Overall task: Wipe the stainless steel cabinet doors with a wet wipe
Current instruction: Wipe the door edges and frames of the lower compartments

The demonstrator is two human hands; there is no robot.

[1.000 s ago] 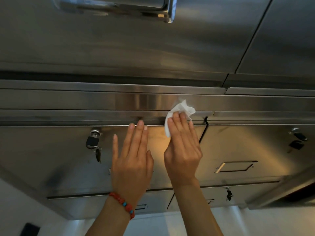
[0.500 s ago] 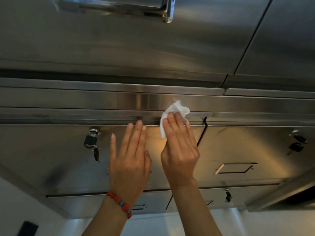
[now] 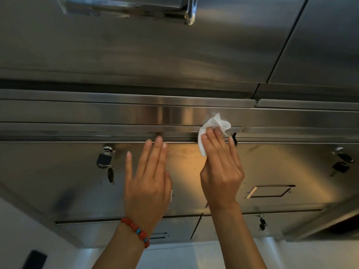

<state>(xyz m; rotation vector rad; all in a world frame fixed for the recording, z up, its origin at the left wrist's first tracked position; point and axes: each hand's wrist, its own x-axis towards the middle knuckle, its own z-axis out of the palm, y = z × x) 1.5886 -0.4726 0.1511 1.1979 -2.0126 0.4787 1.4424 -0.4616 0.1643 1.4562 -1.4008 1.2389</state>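
Note:
A crumpled white wet wipe [image 3: 215,123] lies against the top edge of the stainless steel cabinet door [image 3: 58,171], near the gap between two doors. My right hand [image 3: 221,171] presses it there with straight fingers; the thumb is hidden. To the left, my left hand [image 3: 147,179], with a red bead bracelet at the wrist, rests flat on the same door, fingertips at its upper edge. It holds nothing.
A black padlock with keys [image 3: 104,159] hangs on the left part of the door. Another lock with keys [image 3: 341,162] and a label holder [image 3: 270,191] sit on the right door. A steel handle [image 3: 136,6] juts out above. Lower doors carry a small padlock [image 3: 262,223].
My right hand slid the wipe left along the door's top edge, then back right toward the gap between the doors. My left hand stayed flat on the door.

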